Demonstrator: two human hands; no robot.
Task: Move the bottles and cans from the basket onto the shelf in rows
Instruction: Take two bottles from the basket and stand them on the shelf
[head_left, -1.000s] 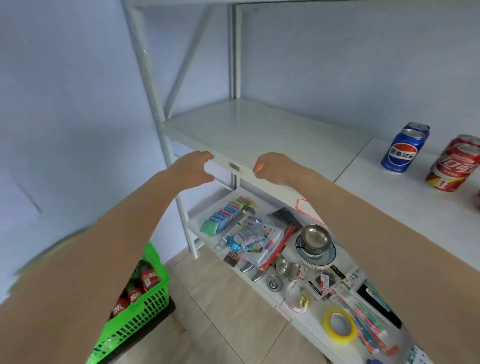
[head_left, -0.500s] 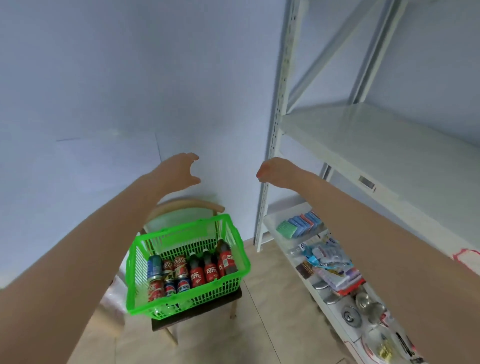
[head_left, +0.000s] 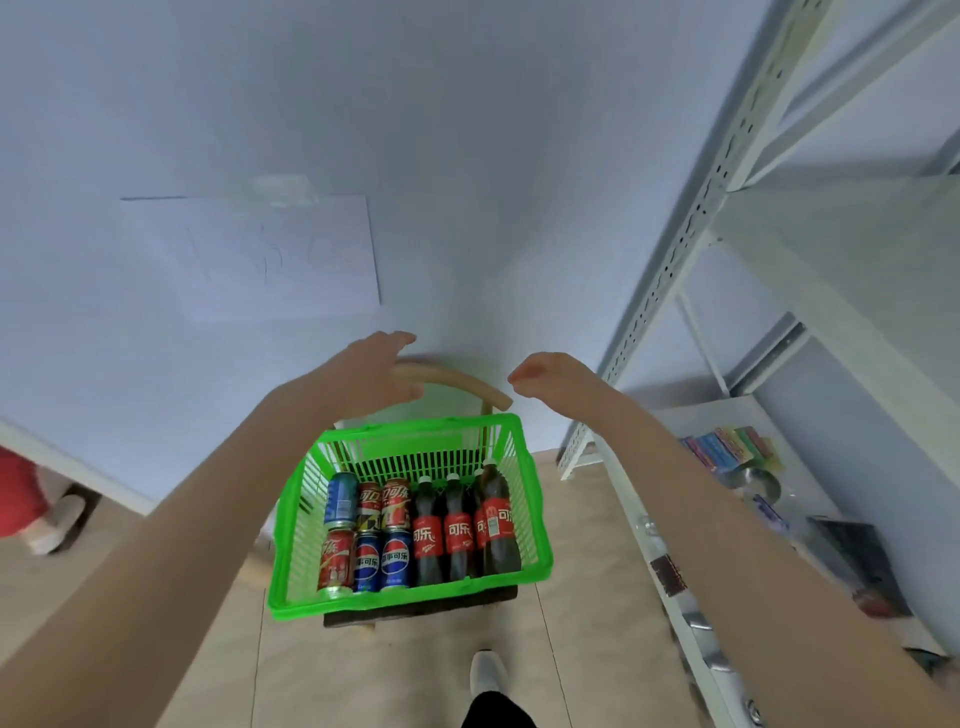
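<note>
Basket (head_left: 410, 601) holds 6 cans (head_left: 368, 562) and 4 bottles (head_left: 459, 538), all upright.

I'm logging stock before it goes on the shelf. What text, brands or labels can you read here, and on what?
"可乐": red labels of the cola bottles.
"百事可乐": front blue cans, partly turned away.
"可口": red can, back row.
Back-left blue can: print too small.
Paper on the wall: faint scrawl, unreadable.

You have soft, even, bluish light with only faint shadows. The wide lens bends the shelf (head_left: 675, 270) beside your right hand (head_left: 550, 376), and the clutter (head_left: 852, 561) below it is smeared with blur.
</note>
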